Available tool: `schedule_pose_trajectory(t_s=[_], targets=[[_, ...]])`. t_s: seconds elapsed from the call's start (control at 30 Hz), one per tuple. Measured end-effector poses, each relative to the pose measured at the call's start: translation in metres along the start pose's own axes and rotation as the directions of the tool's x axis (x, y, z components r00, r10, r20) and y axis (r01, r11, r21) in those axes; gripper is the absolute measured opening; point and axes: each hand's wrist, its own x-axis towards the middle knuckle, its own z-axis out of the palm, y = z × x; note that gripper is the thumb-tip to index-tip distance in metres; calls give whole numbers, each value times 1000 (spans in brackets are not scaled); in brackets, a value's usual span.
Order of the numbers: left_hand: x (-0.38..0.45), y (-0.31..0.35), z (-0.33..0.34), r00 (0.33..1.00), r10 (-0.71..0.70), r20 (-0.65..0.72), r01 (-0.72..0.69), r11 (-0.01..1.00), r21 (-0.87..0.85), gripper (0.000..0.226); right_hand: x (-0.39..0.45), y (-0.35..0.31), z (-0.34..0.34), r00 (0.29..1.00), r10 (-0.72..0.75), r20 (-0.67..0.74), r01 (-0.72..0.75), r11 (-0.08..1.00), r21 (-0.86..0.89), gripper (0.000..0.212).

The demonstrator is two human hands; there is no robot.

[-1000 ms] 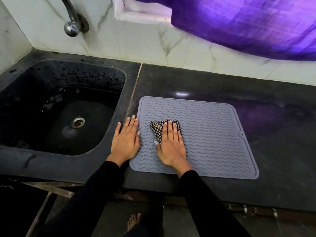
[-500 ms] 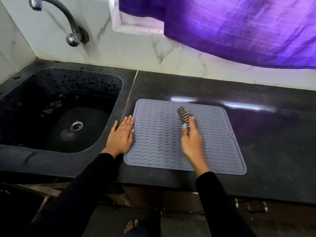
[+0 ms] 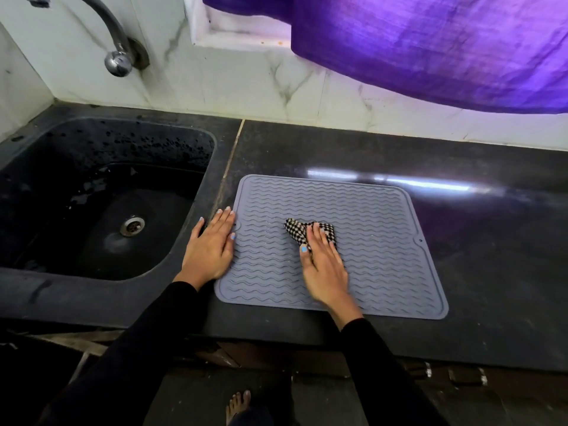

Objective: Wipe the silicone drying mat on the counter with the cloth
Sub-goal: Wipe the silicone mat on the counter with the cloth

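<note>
A grey silicone drying mat with wavy ridges lies flat on the dark counter. A small black-and-white checked cloth sits bunched near the mat's middle. My right hand lies flat on the cloth with straight fingers, pressing it onto the mat; most of the cloth is hidden under the fingers. My left hand rests flat on the counter, its fingers overlapping the mat's left edge.
A black sink with a metal drain sits left of the mat, under a chrome tap. A purple curtain hangs over the white marble wall behind. The counter's front edge runs just below the mat.
My right hand with the cloth swept from the mat's left part up towards the far middle, then came back down to the centre and lies flat again. My left hand stayed at the left edge.
</note>
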Motion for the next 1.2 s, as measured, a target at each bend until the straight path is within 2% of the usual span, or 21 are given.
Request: schedule_pose_trajectory(t_s=[0.03, 0.07, 0.13, 0.17, 0.2, 0.23, 0.3, 0.37, 0.4, 0.47, 0.53, 0.67, 0.8, 0.9, 0.93, 0.97, 1.0, 1.03, 1.07, 1.13, 1.2], targets=[[0, -1, 0, 1000, 0, 0, 0, 1000, -7, 73, 1, -1, -4, 997, 75, 0, -74, 976, 206, 48], [0, -1, 0, 1000, 0, -3, 0, 1000, -15, 73, 2, -2, -11, 985, 175, 8, -158, 869, 468, 45], [0, -2, 0, 1000, -3, -9, 3, 1000, -20, 74, 3, 0, -34, 931, 346, 118, -254, 381, 889, 42], [0, -2, 1, 1000, -5, -12, 4, 1000, -20, 74, 2, 5, -48, 912, 380, 154, -223, 143, 964, 44], [0, -2, 1, 1000, -6, -12, 6, 1000, -22, 75, 1, 12, -58, 895, 420, 152, -174, 15, 985, 45], [1, -2, 1, 1000, -7, -14, 7, 1000, -24, 75, -3, 16, -69, 882, 456, 120, -135, 1, 991, 45], [1, -2, 1, 1000, -9, -15, 9, 999, -35, 75, -12, 14, -79, 882, 469, -54, -109, 315, 943, 45], [1, -2, 1, 1000, -9, -16, 9, 999, -45, 75, -23, 8, -71, 920, 346, -183, -142, 732, 667, 49], [1, -2, 1, 1000, -9, -20, 8, 999, -46, 75, -25, 9, -59, 950, 255, -178, -144, 867, 477, 52], [1, -2, 2, 1000, -6, -29, 4, 999, -47, 75, -27, 12, -28, 985, 138, -105, -132, 989, 66, 56], [1, -1, 2, 999, -2, -40, 0, 999, -43, 74, -28, 17, 0, 991, 53, -126, -87, 956, -280, 65], [1, -1, 3, 999, -6, -45, 4, 999, -43, 71, -24, 20, 12, 985, 28, -171, -90, 926, -366, 77], [2, -1, 4, 999, -4, -46, 3, 999, -38, 69, -17, 24, 4, 992, 59, -115, -92, 949, -302, 63], [1, -3, 3, 999, -3, -41, 1, 999, -46, 71, -14, 19, -10, 989, 140, -54, -138, 990, 43, 50], [2, -3, 3, 999, -1, -40, -1, 999, -50, 72, -12, 19, -18, 975, 214, -57, -187, 935, 302, 47], [1, -5, 3, 999, -6, -34, 4, 999, -54, 73, -11, 20, -28, 948, 319, -12, -247, 758, 604, 43], [1, -4, 3, 999, -4, -39, 2, 998, -56, 74, -13, 23, -43, 913, 403, 62, -271, 486, 831, 42], [1, -3, 3, 999, -2, -36, 0, 998, -58, 74, -16, 28, -58, 886, 453, 98, -226, 236, 945, 44], [1, -3, 3, 1000, -8, -26, 6, 998, -66, 75, -17, 38, -68, 854, 514, 75, -159, 121, 980, 45], [1, -2, 1, 999, -5, -36, 2, 997, -78, 74, -21, 48, -88, 792, 607, -71, -50, 179, 982, 42], [0, -2, 0, 999, -6, -44, 2, 996, -91, 73, -28, 49, -97, 771, 544, -330, -50, 569, 821, 43]])
